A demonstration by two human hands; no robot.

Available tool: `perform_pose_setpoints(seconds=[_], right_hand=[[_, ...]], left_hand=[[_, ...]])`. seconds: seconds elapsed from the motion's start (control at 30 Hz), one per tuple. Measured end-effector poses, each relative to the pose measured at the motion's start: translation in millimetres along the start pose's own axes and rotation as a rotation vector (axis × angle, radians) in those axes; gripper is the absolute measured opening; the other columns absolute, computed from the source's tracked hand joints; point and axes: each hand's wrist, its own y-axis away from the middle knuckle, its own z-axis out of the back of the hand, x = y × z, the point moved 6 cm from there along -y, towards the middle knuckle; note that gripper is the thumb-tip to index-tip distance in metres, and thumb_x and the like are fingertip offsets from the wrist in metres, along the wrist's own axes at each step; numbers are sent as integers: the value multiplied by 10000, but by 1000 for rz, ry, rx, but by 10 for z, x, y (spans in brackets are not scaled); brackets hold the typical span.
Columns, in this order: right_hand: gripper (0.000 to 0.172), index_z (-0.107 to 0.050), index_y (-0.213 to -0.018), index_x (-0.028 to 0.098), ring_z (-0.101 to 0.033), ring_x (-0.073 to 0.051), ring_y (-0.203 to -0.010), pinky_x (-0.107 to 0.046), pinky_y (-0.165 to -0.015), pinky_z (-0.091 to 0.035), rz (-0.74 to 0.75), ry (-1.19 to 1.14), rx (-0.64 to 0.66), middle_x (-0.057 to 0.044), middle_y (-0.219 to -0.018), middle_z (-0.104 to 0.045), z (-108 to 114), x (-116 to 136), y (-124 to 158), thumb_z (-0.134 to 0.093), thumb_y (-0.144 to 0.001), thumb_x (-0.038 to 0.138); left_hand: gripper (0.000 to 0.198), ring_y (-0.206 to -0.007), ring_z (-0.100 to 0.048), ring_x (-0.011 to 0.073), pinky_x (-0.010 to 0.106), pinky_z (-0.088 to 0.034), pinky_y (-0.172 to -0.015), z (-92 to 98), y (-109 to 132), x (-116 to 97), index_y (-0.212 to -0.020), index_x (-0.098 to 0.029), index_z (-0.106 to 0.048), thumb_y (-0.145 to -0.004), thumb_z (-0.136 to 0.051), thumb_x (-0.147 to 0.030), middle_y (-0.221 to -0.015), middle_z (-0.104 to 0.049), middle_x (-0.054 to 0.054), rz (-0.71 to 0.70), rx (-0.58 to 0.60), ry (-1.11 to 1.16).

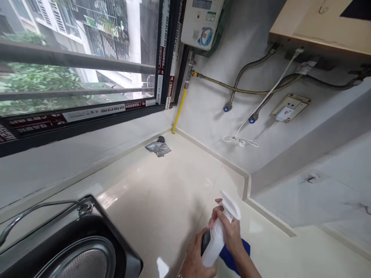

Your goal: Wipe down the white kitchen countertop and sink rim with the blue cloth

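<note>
In front of me, low in the head view, is a white spray bottle [213,249], tilted, with its spray head pointing up and away. My left hand [194,256] is wrapped around the lower part of the bottle, beside a dark patch on its side. Just below the white trigger head, my right hand [232,231] is closed around the neck. Behind my right wrist, a blue cloth [245,247] lies on the pale countertop [162,200], partly hidden by the hand and bottle.
A dark sink [127,251] with a round strainer and curved faucet [31,216] is at the lower left. Crumpled grey plastic [159,148] lies near the back corner. A yellow pipe [179,112], hoses, a white cable [240,142] and a socket [290,108] line the wall.
</note>
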Motion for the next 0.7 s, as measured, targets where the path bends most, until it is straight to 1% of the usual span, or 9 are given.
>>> perform_pose_setpoints(seconds=[0.1,0.2,0.3,0.4,0.47,0.53,0.63,0.7], right_hand=[[530,-604,-1157,235,-613,-138,-487,-264,-439,-464,3,73,-51,-2,-877,-670,-13,74,-139,-804,-794,565],[536,-626,-1145,220,-629,-150,-491,-276,-443,-472,41,158,-93,-27,-915,-710,12,200,-295,-778,-801,601],[557,-618,-1190,200,-593,-157,-449,-288,-449,-472,63,213,-115,-24,-783,-729,23,328,-461,-726,-840,620],[562,-629,-1155,183,-550,-160,-412,-284,-437,-456,86,235,-142,4,-620,-683,-20,442,-637,-711,-837,640],[565,-640,-1112,180,-546,-167,-409,-280,-427,-445,94,231,-146,8,-571,-662,-99,491,-757,-711,-818,658],[577,-638,-1111,185,-547,-171,-406,-279,-420,-439,93,211,-136,7,-572,-666,-218,516,-868,-719,-796,662],[573,-642,-1115,186,-542,-173,-398,-275,-410,-431,75,221,-58,8,-563,-665,-486,515,-985,-718,-784,647],[531,-655,-1063,179,-533,-167,-396,-270,-411,-426,67,249,4,2,-548,-662,-698,497,-1018,-710,-785,629]], left_hand=[[881,-1333,-588,307,467,-473,-1169,-23,-115,-19,-1481,-227,-407,-633,-637,-152,-1460,-594,126,-23,-25,41],[819,-1321,-597,301,461,-470,-1174,20,-274,-180,-1458,-222,-442,-668,-654,-180,-1434,-620,124,-66,-66,81],[794,-1323,-596,304,453,-460,-1182,129,-452,-401,-1436,-186,-473,-669,-676,-201,-1428,-626,137,-109,-75,101],[790,-1304,-608,305,457,-463,-1175,287,-611,-559,-1427,-172,-489,-657,-666,-186,-1416,-635,142,-130,-90,103],[791,-1297,-610,306,466,-460,-1172,401,-688,-608,-1425,-169,-493,-649,-648,-164,-1412,-637,144,-134,-115,104],[784,-1304,-604,301,464,-449,-1179,511,-734,-626,-1422,-162,-496,-650,-632,-150,-1418,-635,146,-137,-149,110],[769,-1309,-597,285,437,-441,-1181,679,-735,-611,-1415,-143,-494,-658,-625,-151,-1427,-633,150,-132,-213,138],[768,-1297,-602,280,424,-449,-1168,804,-692,-578,-1410,-135,-491,-655,-626,-151,-1425,-635,152,-117,-265,162]])
